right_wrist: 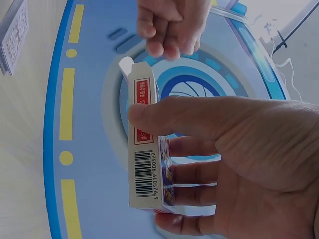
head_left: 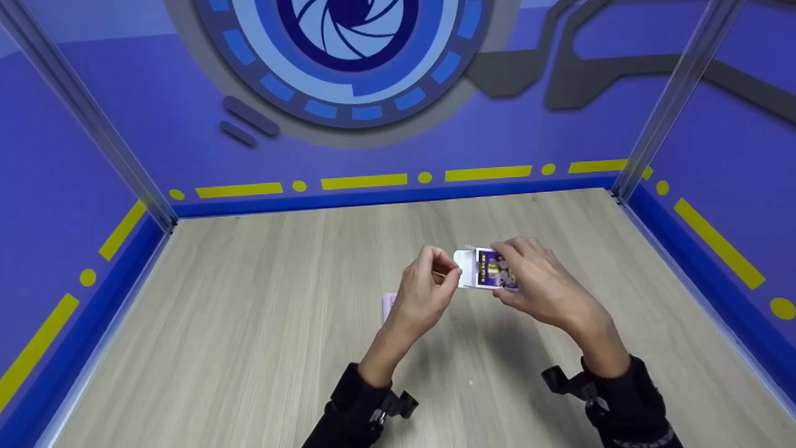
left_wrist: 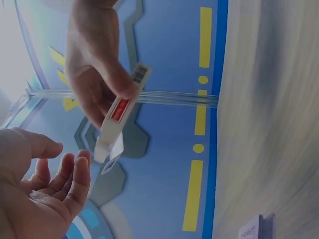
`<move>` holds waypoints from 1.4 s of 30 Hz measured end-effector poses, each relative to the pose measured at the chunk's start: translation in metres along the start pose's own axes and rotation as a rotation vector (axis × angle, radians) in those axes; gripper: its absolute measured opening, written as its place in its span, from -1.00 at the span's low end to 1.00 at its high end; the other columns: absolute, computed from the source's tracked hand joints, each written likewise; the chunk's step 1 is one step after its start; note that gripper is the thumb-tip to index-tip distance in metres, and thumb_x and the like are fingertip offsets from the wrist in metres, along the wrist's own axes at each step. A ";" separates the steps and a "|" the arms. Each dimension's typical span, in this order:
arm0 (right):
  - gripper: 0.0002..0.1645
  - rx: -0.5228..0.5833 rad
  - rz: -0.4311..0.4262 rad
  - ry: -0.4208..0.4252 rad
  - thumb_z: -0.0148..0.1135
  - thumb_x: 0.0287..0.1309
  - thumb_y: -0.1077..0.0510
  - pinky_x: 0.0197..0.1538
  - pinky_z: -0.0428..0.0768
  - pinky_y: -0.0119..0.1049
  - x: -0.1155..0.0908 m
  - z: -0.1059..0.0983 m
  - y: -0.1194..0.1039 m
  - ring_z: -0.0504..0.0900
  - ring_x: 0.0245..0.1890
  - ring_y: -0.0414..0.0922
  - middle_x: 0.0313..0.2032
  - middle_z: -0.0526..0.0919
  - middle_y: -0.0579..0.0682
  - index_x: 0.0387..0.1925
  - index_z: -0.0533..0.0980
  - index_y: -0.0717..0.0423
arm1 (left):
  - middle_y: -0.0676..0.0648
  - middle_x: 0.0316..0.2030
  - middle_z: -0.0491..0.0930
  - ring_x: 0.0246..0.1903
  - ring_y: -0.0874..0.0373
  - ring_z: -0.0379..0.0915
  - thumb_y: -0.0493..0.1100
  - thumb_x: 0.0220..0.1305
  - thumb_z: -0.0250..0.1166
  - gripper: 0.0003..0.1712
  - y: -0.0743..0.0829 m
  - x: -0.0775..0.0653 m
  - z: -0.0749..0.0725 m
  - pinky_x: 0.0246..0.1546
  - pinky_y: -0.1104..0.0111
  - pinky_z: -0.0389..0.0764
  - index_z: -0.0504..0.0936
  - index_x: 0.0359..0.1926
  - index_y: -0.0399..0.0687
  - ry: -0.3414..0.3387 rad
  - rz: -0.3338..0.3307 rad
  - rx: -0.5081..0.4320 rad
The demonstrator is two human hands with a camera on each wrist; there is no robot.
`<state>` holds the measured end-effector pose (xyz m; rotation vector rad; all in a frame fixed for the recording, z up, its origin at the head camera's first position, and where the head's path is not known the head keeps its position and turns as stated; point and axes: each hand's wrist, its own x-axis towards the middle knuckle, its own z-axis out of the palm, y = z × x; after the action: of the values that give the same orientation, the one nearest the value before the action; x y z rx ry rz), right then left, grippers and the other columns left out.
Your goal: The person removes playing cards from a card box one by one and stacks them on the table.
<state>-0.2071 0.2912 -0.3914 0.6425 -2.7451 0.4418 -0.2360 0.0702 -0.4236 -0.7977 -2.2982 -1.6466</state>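
Note:
A small card box (head_left: 490,274) with a purple printed front is held up in my right hand (head_left: 547,283). The thumb lies along its narrow white side, which bears a red label and a barcode (right_wrist: 144,174), and the fingers are behind it. At the box's end, a white flap (head_left: 463,264) stands out toward my left hand (head_left: 423,289). That hand has loosely bent fingers with a gap between thumb and fingertips in the left wrist view, apart from the box. A pale pink-edged stack, apparently cards (right_wrist: 16,37), lies on the table, partly hidden by the left wrist in the head view.
The wood-grain table (head_left: 249,323) is enclosed by blue printed walls (head_left: 385,155) at the back and sides. Metal posts (head_left: 678,93) stand at the back corners. Black wrist straps with small mounts (head_left: 398,404) sit on both forearms.

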 end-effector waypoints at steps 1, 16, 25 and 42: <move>-0.21 0.002 -0.004 0.001 0.62 -0.01 0.21 0.06 0.50 0.15 0.000 0.000 -0.001 0.50 0.05 0.15 0.06 0.55 0.24 0.24 0.47 0.35 | -0.05 -0.21 0.57 -0.22 0.21 0.58 -0.35 0.40 0.30 -0.84 -0.001 0.000 0.002 -0.22 0.42 0.64 0.46 -0.12 -0.18 -0.004 0.002 -0.005; -0.17 -0.016 -0.084 0.004 0.71 -0.13 0.16 0.04 0.55 0.08 0.000 0.002 -0.017 0.51 0.02 0.08 0.05 0.56 0.16 0.18 0.50 0.27 | -0.06 -0.12 0.52 -0.09 0.11 0.53 -0.34 0.36 0.37 -0.71 -0.008 0.000 0.003 -0.10 0.40 0.63 0.43 -0.03 -0.17 -0.115 -0.116 -0.035; -0.16 -0.023 -0.106 0.000 0.71 -0.12 0.13 0.03 0.56 0.06 -0.001 0.005 -0.018 0.52 0.02 0.07 0.06 0.56 0.15 0.20 0.49 0.26 | 0.00 -0.20 0.55 -0.21 0.25 0.50 -0.35 0.28 0.45 -0.67 -0.011 0.001 0.004 -0.17 0.45 0.60 0.44 -0.09 -0.14 -0.094 -0.201 -0.037; -0.17 0.009 -0.071 -0.018 0.69 -0.08 0.14 0.01 0.57 0.05 0.002 0.008 -0.009 0.54 0.00 0.06 0.05 0.57 0.15 0.21 0.48 0.28 | -0.08 -0.20 0.69 -0.30 0.19 0.53 -0.47 0.31 0.23 -0.55 -0.004 0.001 -0.006 -0.41 0.43 0.53 0.45 0.19 -0.18 -0.058 -0.224 -0.108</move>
<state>-0.2063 0.2804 -0.3958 0.7474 -2.7287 0.4348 -0.2401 0.0645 -0.4240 -0.6359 -2.4313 -1.8789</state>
